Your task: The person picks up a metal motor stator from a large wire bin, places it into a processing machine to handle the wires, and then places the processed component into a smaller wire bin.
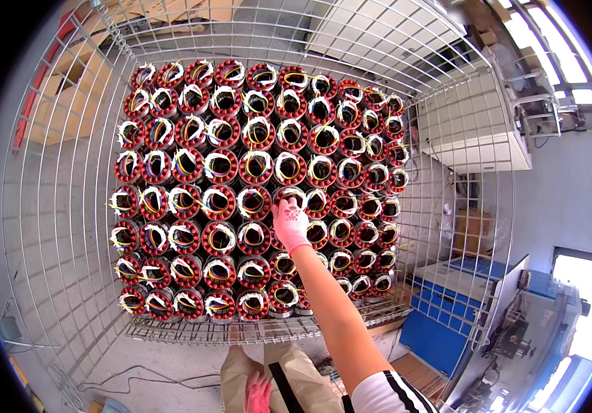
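My right hand (291, 221), in a white and pink work glove, reaches over the front of a wire cage into the rows of motor stators. Its fingers are curled down over the rim of one stator (290, 193), near the middle of the stack; the fingertips are partly hidden. Each stator is a ring with red coil ends around a dark hole, with white, yellow, blue and red leads looped on top, as on a neighbouring stator (254, 202). Low in front of my trousers, my left hand (259, 394), in a pink glove, hangs with fingers extended and nothing visible in it.
Wire mesh walls (55, 206) surround the stators, and the front mesh edge (241, 332) runs just before my legs. Cardboard boxes (69, 103) stand beyond the left side. To the right are a blue cabinet (437, 316) and machinery (516, 330). A cable (137, 375) lies on the floor.
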Motion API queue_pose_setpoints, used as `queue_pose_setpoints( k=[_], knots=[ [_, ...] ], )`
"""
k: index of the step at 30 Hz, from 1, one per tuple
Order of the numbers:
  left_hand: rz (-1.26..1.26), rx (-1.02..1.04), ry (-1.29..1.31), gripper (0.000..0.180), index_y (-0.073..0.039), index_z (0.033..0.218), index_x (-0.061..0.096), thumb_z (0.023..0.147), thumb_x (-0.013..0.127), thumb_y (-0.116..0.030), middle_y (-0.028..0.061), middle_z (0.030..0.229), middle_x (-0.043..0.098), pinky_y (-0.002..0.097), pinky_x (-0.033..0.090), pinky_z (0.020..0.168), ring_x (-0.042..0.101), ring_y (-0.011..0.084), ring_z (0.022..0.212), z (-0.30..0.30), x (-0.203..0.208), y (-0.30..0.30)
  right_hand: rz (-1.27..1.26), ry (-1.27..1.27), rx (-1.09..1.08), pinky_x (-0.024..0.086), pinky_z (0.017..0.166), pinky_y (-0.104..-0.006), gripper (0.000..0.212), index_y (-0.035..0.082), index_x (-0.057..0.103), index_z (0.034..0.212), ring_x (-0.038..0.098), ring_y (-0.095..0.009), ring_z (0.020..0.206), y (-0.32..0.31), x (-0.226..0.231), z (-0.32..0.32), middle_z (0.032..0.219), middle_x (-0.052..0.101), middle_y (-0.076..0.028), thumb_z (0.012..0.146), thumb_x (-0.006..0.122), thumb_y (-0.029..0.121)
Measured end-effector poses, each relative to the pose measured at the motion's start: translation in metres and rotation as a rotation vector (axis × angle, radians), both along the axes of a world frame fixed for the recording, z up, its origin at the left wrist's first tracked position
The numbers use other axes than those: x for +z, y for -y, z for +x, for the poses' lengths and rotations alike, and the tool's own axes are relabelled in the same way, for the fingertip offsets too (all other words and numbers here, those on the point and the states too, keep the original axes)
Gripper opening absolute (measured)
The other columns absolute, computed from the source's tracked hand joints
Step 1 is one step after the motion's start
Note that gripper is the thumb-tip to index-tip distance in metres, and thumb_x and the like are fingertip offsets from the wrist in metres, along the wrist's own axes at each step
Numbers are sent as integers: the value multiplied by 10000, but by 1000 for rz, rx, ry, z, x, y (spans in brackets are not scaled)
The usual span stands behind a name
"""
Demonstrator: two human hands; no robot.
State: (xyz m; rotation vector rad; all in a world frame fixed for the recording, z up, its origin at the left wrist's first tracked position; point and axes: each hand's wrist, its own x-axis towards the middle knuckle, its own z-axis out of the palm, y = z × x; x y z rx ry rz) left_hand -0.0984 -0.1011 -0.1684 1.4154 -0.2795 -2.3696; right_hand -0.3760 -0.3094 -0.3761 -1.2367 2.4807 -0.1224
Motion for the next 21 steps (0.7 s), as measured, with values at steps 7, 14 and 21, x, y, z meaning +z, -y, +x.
queue_pose_setpoints(
  k=[7,14,21],
  knots=[
    [11,34,11,552,-59,1482,246,1024,346,-350,123,1504,317,413,214,1168,291,244,1401,-4,4,10,52,53,-21,524,692,-495,361,44,593,963,642,-379,846,5,8,-3,1051,598,-173,969,449,374],
    [12,55,35,554,-50,1479,244,1021,355,-341,124,1500,322,409,217,1167,296,241,1400,-9,8,18,47,95,-145,508,760,-506,380,30,609,945,628,-386,911,21,11,-2,1073,609,-181,975,417,357],
    [-9,86,29,557,-41,1477,242,1018,364,-332,124,1496,328,404,220,1166,301,238,1398,-9,16,14,65,38,-168,503,806,-487,413,29,628,971,623,-372,966,31,-1,-10,1104,626,-176,981,398,372]
  ],
)
